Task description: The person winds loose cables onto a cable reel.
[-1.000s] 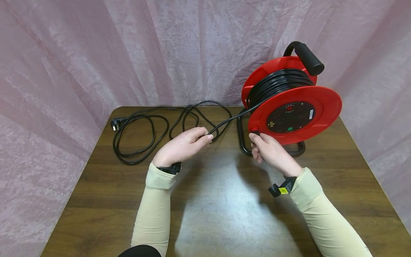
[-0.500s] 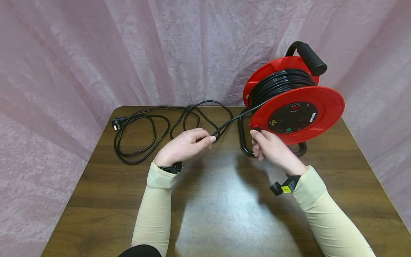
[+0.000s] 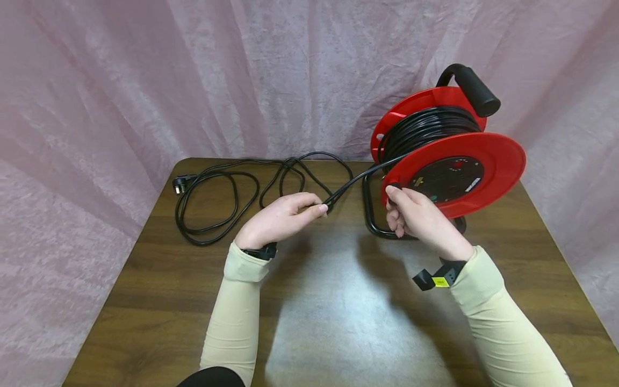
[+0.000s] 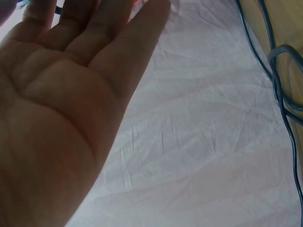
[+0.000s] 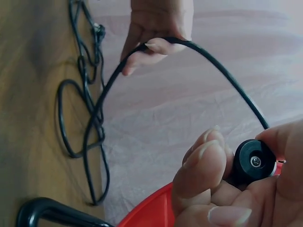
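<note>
A red cable reel (image 3: 503,161) with black cable wound on its drum stands on a black tube frame at the right of the table. My right hand (image 3: 423,220) pinches the small black crank knob (image 5: 254,161) on the reel's near disc, its round end showing in the right wrist view. My left hand (image 3: 282,217) pinches the black cable (image 3: 355,180) between thumb and fingers, left of the reel. From there the cable runs taut up to the drum. In the right wrist view the cable bends over the left hand's fingers (image 5: 163,46).
Loose cable loops (image 3: 217,226) lie on the wooden table (image 3: 159,317) at the back left, ending in a black plug (image 3: 180,184). A pink curtain (image 3: 271,80) hangs behind the table. The reel's black carry handle (image 3: 479,97) sticks up at the top.
The reel's near disc has turned a little, its printed label shifting. My right hand has moved slightly up and right with the knob. My left hand has moved slightly right, still holding the cable.
</note>
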`<state>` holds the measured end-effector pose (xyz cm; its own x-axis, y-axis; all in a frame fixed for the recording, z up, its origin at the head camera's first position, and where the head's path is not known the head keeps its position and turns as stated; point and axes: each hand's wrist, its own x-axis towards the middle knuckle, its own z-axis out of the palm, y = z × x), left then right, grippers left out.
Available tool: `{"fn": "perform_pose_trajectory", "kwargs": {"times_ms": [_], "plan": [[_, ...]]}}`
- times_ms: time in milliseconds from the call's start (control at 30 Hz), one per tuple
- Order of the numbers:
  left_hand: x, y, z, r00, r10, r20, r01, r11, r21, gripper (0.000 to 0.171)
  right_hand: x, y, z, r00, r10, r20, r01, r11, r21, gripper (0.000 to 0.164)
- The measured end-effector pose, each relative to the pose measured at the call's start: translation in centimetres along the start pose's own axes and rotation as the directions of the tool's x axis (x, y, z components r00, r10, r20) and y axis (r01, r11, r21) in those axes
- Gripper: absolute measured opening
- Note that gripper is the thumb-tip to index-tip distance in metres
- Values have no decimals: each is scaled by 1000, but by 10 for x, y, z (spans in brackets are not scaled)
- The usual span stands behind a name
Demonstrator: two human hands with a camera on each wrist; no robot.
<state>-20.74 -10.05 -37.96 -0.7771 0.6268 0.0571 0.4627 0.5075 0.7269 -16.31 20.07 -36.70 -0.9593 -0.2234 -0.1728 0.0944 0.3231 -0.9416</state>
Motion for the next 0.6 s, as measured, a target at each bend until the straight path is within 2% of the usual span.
{"fn": "perform_pose_trajectory", "kwargs": {"times_ms": [367, 600], "plan": [[2, 2, 3, 997, 69, -19, -68, 998, 7, 26, -4, -11, -14, 999, -33, -4, 33, 995, -93, 61], [6, 6, 6, 997, 56, -47, -59, 996, -60, 28, -8, -18, -16, 998, -31, -63, 27, 997, -69, 60]]}}
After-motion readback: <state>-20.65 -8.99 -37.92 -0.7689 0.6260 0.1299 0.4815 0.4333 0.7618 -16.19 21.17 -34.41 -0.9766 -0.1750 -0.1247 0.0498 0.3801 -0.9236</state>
